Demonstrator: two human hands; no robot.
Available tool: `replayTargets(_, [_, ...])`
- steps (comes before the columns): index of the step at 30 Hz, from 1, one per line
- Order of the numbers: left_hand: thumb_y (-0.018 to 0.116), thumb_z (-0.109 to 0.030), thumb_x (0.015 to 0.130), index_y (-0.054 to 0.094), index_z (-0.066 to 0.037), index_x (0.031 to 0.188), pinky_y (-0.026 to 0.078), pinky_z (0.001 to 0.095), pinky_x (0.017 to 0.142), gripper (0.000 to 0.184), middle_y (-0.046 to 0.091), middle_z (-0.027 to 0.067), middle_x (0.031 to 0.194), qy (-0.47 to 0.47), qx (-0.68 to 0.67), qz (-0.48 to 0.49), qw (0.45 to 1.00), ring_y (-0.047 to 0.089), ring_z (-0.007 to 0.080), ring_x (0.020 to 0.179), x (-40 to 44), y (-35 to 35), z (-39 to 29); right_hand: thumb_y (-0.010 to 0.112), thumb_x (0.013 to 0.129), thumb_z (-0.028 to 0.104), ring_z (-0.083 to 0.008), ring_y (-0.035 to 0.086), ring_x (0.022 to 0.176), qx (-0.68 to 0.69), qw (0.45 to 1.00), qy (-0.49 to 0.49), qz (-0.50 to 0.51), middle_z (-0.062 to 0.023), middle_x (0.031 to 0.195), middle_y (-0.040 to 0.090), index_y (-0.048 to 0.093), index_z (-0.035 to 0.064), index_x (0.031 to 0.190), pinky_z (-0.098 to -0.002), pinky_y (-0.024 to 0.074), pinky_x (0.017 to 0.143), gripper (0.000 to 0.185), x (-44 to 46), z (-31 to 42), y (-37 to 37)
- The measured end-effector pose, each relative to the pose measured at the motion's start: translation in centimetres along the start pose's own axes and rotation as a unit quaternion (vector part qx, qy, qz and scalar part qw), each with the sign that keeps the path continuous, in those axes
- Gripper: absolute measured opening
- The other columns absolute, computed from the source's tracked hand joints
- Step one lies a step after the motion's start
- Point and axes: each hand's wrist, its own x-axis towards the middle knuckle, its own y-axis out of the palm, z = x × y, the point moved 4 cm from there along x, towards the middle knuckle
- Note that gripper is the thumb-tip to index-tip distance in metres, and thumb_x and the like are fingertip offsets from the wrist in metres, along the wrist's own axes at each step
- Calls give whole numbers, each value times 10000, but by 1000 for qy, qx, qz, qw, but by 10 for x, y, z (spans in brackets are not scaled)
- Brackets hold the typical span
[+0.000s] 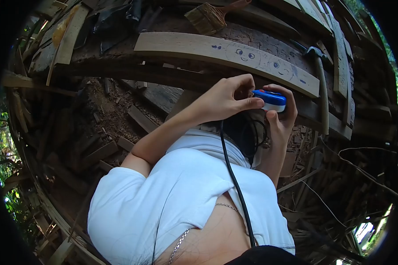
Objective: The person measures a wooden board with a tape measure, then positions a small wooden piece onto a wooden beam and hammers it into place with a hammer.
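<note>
A wide brush (205, 18) lies on the far side of the table (247, 37), a hammer (321, 84) at its right. What may be dark plastic (112, 21) sits far left; wood scraps (100, 153) litter the ground (102, 98).

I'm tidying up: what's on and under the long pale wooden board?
The long pale wooden board carries small dark-ink drawings, including two smiling faces. Rough brown timber shows along its edges; whatever lies beneath the board is covered.

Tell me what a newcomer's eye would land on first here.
Probably the bright blue-and-white device, in the right hand with the left hand at its pointed end. Then the pale plank beyond them, with smiling faces drawn on it, and the hammer beside its right end.
</note>
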Motion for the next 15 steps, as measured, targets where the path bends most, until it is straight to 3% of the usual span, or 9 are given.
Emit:
replayTargets(2, [681, -395, 793, 514, -57, 881, 411, 197, 586, 387, 550, 8, 734, -12, -46, -5, 999, 519, 58, 667, 1, 0, 7, 772, 715, 317, -184, 590, 913, -4, 998, 17, -58, -106, 983, 591, 576, 9, 947, -288, 470, 796, 433, 1, 1, 1])
replayTargets(6, [680, -371, 804, 520, -60, 873, 403, 180, 585, 357, 550, -7, 734, -10, -84, -46, 995, 517, 48, 674, 3, -8, 13, 763, 729, 198, -169, 595, 875, -59, 997, 1, -55, -98, 968, 600, 580, 14, 952, -271, 470, 772, 342, 13, 3, 4])
replayTargets(11, [679, -253, 819, 552, -84, 850, 376, 163, 552, 213, 530, -38, 723, -15, -98, -144, 985, 466, 11, 629, -2, -62, 1, 767, 723, 204, -151, 588, 889, -211, 972, -21, -103, -70, 938, 622, 582, 60, 967, -264, 464, 780, 339, 24, 0, -24])
replayTargets(13, [670, -229, 820, 584, -83, 828, 356, 156, 534, 170, 522, -41, 695, -24, -34, -223, 974, 447, 7, 600, -12, -98, 1, 771, 721, 215, -159, 591, 878, -281, 939, -57, -191, -74, 942, 630, 571, 67, 985, -268, 467, 783, 364, 25, 4, -44])
replayTargets(15, [667, -228, 819, 607, -66, 815, 345, 155, 527, 172, 517, -43, 658, -37, -3, -289, 957, 445, 16, 579, -29, -136, 3, 772, 721, 215, -167, 595, 874, -309, 925, -49, -217, -79, 950, 632, 565, 64, 989, -278, 469, 794, 372, 25, 3, -67])
